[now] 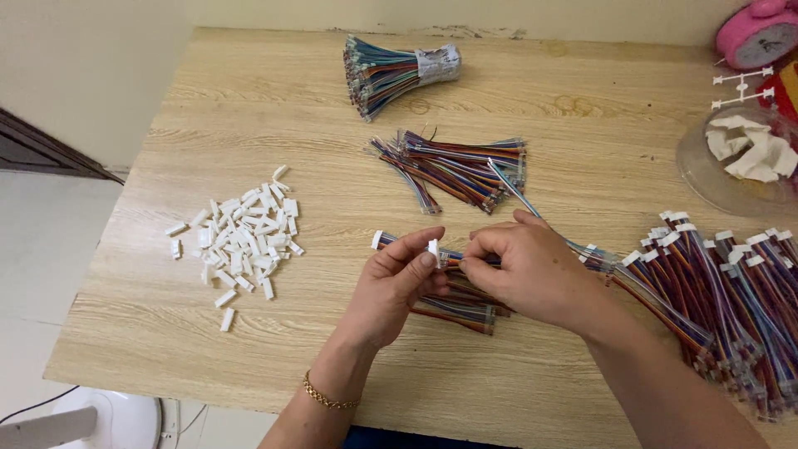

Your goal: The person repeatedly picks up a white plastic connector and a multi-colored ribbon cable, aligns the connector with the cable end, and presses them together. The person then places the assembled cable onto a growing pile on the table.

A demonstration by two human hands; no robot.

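Both hands pinched a white plug onto wires, finished pile right, loads of plugs left.

Both forearms are bare of sleeves, and a thin gold chain bracelet circles the left wrist.

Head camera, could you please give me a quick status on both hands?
Left hand pinching a white plug. Right hand holding a coloured wire bundle against it. More wire bundles lie under the hands; nothing blocking.
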